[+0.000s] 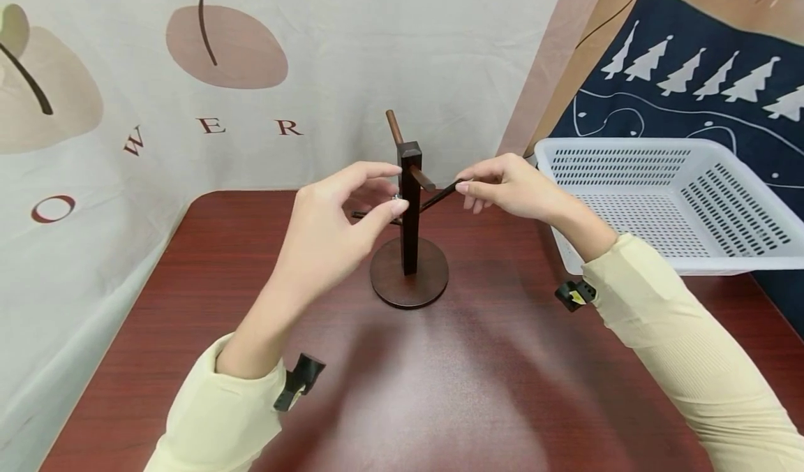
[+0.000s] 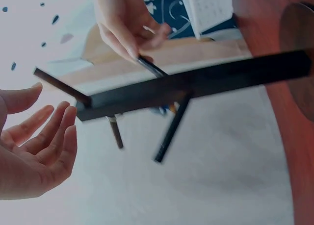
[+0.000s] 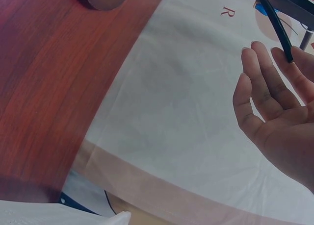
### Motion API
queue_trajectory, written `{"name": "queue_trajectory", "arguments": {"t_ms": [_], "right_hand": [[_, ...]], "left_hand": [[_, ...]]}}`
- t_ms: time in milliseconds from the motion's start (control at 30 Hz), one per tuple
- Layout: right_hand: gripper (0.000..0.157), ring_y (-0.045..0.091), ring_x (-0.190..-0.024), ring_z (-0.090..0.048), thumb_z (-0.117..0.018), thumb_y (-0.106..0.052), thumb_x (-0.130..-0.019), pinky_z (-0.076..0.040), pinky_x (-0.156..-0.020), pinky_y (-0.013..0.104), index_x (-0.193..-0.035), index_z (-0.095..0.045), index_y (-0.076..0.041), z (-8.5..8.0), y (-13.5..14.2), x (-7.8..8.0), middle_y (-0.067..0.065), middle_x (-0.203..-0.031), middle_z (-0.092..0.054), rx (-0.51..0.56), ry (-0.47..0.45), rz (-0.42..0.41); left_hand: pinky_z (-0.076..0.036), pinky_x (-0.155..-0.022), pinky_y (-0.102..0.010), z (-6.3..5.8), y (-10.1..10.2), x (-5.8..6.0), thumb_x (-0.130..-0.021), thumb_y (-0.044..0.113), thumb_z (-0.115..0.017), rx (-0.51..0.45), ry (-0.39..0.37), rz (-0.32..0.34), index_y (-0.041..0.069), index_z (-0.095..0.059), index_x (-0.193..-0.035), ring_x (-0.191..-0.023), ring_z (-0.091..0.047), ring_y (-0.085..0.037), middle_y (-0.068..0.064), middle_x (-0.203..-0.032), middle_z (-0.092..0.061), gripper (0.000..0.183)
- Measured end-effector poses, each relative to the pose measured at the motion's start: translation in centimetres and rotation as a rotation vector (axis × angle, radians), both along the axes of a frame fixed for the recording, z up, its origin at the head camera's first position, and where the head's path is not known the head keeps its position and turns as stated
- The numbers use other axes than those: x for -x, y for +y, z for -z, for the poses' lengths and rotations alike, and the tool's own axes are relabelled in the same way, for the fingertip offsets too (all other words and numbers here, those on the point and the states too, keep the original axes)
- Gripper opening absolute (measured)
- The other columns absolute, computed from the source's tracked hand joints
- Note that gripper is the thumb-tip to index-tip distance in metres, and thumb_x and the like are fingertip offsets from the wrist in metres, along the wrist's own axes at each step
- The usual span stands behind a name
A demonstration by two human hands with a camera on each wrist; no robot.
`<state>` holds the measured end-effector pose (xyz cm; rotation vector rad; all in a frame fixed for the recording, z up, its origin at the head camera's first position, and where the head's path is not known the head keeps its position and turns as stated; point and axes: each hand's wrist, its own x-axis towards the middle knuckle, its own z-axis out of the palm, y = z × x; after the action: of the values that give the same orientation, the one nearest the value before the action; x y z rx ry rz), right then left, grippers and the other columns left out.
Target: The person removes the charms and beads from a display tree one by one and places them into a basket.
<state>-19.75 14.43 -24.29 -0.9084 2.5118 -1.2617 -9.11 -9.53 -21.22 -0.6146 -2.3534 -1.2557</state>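
A dark wooden stand [image 1: 410, 214] with a round base [image 1: 410, 294] and several pegs stands upright on the table. My right hand [image 1: 511, 189] pinches the end of a lower peg [image 1: 442, 195] between thumb and index finger; its other fingers are spread loosely in the right wrist view. Beside the top of the post is my left hand [image 1: 342, 217], its fingers gently bent and apart, with nothing held between them in the left wrist view [image 2: 41, 137]. A small blue-and-orange thing [image 2: 162, 110] shows behind the post, mostly hidden; its kind cannot be told.
A white perforated plastic basket [image 1: 678, 248] sits at the right of the reddish-brown table [image 1: 471, 388]. Behind the table hangs a pale printed cloth [image 1: 352, 74], with a dark blue cloth with white trees [image 1: 678, 74] at the right.
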Motion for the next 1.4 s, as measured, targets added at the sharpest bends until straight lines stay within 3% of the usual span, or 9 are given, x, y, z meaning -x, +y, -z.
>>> {"name": "queue_trajectory", "arguments": {"t_ms": [167,367,700,867,1133,1400], "right_hand": [[0.022,0.021,-0.068,-0.063,-0.056,-0.011,-0.091,-0.050,-0.065,0.027,-0.106,-0.064,0.003,-0.1,0.0,0.0,0.012,-0.076,-0.065,-0.002,0.003,0.001],[0.022,0.021,-0.068,-0.063,-0.056,-0.012,-0.091,-0.050,-0.065,0.027,-0.106,-0.064,0.002,-0.1,0.0,0.0,0.011,-0.076,-0.065,-0.008,0.007,0.001],[0.021,0.021,-0.068,-0.063,-0.057,-0.011,-0.091,-0.050,-0.066,0.031,-0.105,-0.065,0.003,-0.1,0.1,0.0,0.012,-0.076,-0.065,0.001,-0.004,0.002],[0.021,0.021,-0.069,-0.063,-0.058,-0.010,-0.089,-0.049,-0.065,0.029,-0.105,-0.064,0.002,0.0,0.3,-0.1,0.011,-0.077,-0.065,-0.019,-0.003,0.002],[0.021,0.024,-0.071,-0.063,-0.056,-0.003,-0.088,-0.048,-0.064,0.026,-0.108,-0.062,0.002,0.2,0.8,-0.2,0.015,-0.083,-0.065,-0.061,0.008,-0.031],[0.023,0.027,-0.073,-0.063,-0.055,-0.001,-0.089,-0.050,-0.067,0.027,-0.110,-0.060,0.006,0.5,1.3,-0.2,0.016,-0.085,-0.065,-0.041,-0.034,-0.045]], "left_hand": [[-0.050,-0.068,-0.025,-0.6,1.6,-0.3,-0.080,0.011,-0.071,-0.014,0.029,0.007,0.009,-0.066,-0.102,-0.070,-0.061,-0.003,-0.002,-0.085,-0.066,0.023],[-0.045,-0.064,-0.018,-1.2,2.8,-0.4,-0.079,0.019,-0.072,0.037,0.028,-0.078,0.010,-0.068,-0.093,-0.067,-0.056,-0.002,0.002,-0.079,-0.067,0.017],[-0.046,-0.063,-0.027,-0.4,3.3,0.2,-0.080,0.022,-0.071,0.073,0.107,-0.137,0.012,-0.069,-0.084,-0.065,-0.054,0.001,0.007,-0.076,-0.066,0.011],[-0.043,-0.060,-0.022,-0.4,3.3,0.0,-0.080,0.018,-0.069,0.112,0.162,-0.154,0.010,-0.070,-0.084,-0.062,-0.053,-0.002,0.005,-0.076,-0.065,0.008],[-0.045,-0.063,-0.018,-0.8,2.6,-0.4,-0.081,0.013,-0.068,0.107,0.132,-0.139,0.008,-0.071,-0.087,-0.066,-0.061,-0.006,0.002,-0.081,-0.067,0.008],[-0.046,-0.063,-0.021,-1.4,0.6,-0.6,-0.082,0.007,-0.065,0.074,0.015,-0.096,0.007,-0.071,-0.093,-0.065,-0.060,-0.003,0.002,-0.084,-0.069,0.012]]}}
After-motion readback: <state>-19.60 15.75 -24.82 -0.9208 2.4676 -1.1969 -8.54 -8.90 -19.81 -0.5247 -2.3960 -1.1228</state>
